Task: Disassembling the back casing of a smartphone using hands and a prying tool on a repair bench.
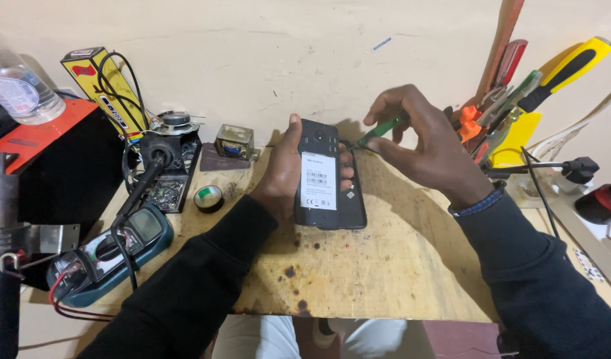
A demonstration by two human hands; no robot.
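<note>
Head view looks down on a black phone with its back opened, standing tilted on a stained wooden surface; every place below is given from that phone. Its long axis runs away from the person, top end toward the wall, bottom end resting on the surface.

The left hand wraps the phone's left edge, thumb up along the side and fingertips showing round the right edge, so it is clamped on the phone. The right hand sits to the phone's upper right, fingers pinched together on a thin green tool. That tool slants down and left, its tip meeting the phone's upper right corner at the seam of the loosened frame.

The right hand is thus the working one, close to the top right corner. Left of the phone lie a roll of tape and a multimeter; to its far right stands a cluster of hand tools.
</note>
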